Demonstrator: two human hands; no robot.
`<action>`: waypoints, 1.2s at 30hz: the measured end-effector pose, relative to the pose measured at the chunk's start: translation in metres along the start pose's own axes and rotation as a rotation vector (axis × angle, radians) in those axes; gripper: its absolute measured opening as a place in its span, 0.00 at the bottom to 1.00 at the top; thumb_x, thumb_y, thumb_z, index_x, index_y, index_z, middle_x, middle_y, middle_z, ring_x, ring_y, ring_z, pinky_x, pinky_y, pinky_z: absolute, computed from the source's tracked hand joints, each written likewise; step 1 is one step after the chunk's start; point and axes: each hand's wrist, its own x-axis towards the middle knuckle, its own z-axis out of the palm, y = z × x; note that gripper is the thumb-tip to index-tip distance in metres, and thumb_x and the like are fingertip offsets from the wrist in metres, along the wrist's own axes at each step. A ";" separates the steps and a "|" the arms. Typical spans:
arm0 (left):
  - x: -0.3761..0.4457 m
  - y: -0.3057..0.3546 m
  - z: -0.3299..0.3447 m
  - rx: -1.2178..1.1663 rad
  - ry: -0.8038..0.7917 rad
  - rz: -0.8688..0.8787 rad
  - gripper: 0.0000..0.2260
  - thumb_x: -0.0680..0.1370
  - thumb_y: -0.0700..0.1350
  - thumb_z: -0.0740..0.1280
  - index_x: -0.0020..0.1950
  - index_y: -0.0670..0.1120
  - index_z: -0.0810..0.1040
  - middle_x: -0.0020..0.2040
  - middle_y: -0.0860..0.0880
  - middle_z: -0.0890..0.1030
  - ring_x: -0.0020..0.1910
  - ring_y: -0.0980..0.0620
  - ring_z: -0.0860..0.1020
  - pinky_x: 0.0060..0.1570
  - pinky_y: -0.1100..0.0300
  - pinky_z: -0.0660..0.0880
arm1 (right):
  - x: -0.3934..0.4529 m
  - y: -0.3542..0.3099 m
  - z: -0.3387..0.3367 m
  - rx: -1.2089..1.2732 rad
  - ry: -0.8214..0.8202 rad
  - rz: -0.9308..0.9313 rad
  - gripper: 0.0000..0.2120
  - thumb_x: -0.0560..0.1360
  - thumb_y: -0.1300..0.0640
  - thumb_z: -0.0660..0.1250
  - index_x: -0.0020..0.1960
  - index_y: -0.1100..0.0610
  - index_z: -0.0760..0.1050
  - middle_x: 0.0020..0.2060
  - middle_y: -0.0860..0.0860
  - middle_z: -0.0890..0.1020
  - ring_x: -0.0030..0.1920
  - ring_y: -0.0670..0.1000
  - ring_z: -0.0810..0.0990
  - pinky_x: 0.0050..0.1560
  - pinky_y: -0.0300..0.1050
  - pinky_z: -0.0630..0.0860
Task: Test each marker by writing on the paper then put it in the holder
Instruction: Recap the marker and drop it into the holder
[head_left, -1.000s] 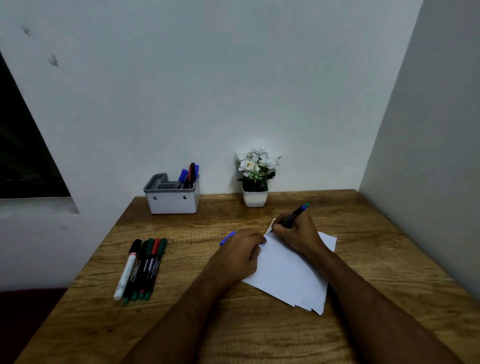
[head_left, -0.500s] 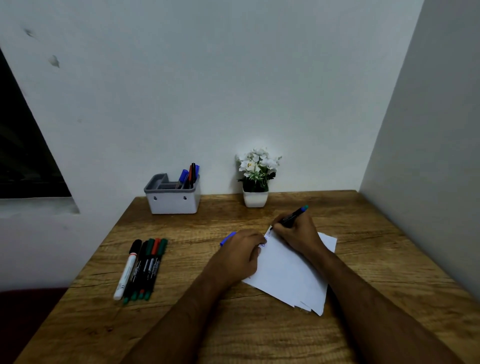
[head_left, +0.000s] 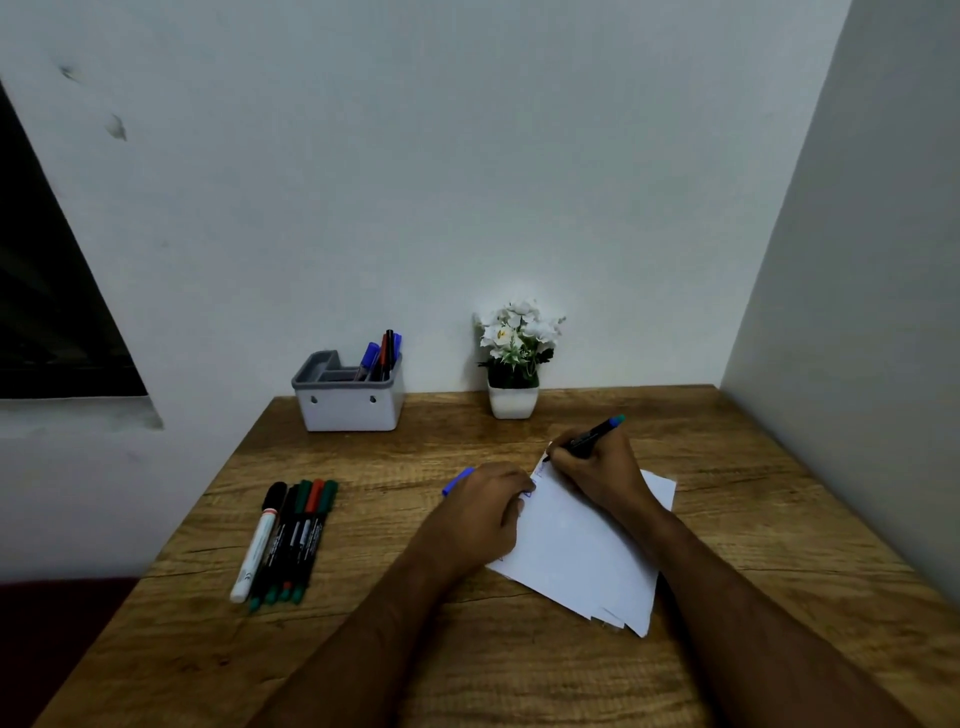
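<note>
The testing step was on: the right hand (head_left: 597, 470) pinched a blue-ended marker (head_left: 592, 435) in a writing grip, tip down on the far corner of the paper (head_left: 576, 551). The left hand (head_left: 480, 512) rested curled at the sheet's left edge, closed round what looked like a blue cap (head_left: 458, 480) — only its end showed. Next move, I'd guess: cap it and reach back to the holder (head_left: 349, 400) by the wall. Counted about three markers standing in it, five more markers (head_left: 288, 538) lying in a row on the worktop (head_left: 363, 649) — several sheets stacked.
</note>
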 end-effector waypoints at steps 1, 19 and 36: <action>0.000 0.000 0.000 0.002 -0.007 -0.003 0.15 0.77 0.39 0.62 0.61 0.44 0.81 0.59 0.50 0.82 0.58 0.54 0.77 0.61 0.60 0.73 | 0.000 0.000 0.000 0.016 0.019 0.007 0.06 0.74 0.67 0.71 0.40 0.60 0.85 0.30 0.45 0.83 0.31 0.38 0.79 0.33 0.32 0.74; 0.002 0.008 -0.027 0.281 0.115 -0.479 0.05 0.74 0.36 0.64 0.44 0.44 0.78 0.48 0.47 0.80 0.49 0.50 0.76 0.44 0.60 0.70 | -0.008 -0.027 0.000 0.237 0.029 -0.065 0.11 0.77 0.65 0.70 0.40 0.56 0.86 0.32 0.52 0.86 0.34 0.47 0.82 0.36 0.40 0.75; 0.035 0.010 -0.091 -0.533 0.499 -0.911 0.03 0.75 0.39 0.72 0.43 0.45 0.83 0.43 0.45 0.85 0.38 0.51 0.84 0.39 0.61 0.79 | -0.031 -0.077 0.004 0.217 -0.002 -0.404 0.06 0.76 0.65 0.72 0.49 0.58 0.87 0.35 0.48 0.86 0.34 0.50 0.85 0.36 0.43 0.80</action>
